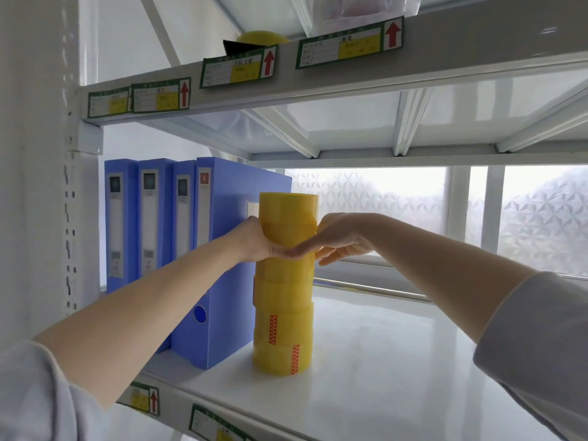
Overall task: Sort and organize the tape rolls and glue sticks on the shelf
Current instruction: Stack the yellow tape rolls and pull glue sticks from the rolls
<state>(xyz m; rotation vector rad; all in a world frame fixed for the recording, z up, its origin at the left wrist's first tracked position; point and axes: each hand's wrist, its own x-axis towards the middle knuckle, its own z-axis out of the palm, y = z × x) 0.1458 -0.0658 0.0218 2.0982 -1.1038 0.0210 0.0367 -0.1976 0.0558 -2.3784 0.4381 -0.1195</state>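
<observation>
Two hands (left hand (254, 240), right hand (340, 238)) | flanking tape stack (284, 281) | grip seemingly light

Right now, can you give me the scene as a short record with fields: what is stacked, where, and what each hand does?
stack: yellow tape rolls, upright column on the white shelf board
neighbour: blue file boxes, directly left of the stack
left hand: wrapped around the stack's upper part
right hand: fingers against the stack's right side
upper shelf: yellow object, partly hidden

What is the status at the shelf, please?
Both hands, left and right, steadying the tape stack. Stack upright on shelf, beside the binders. No glue sticks seen.
</observation>
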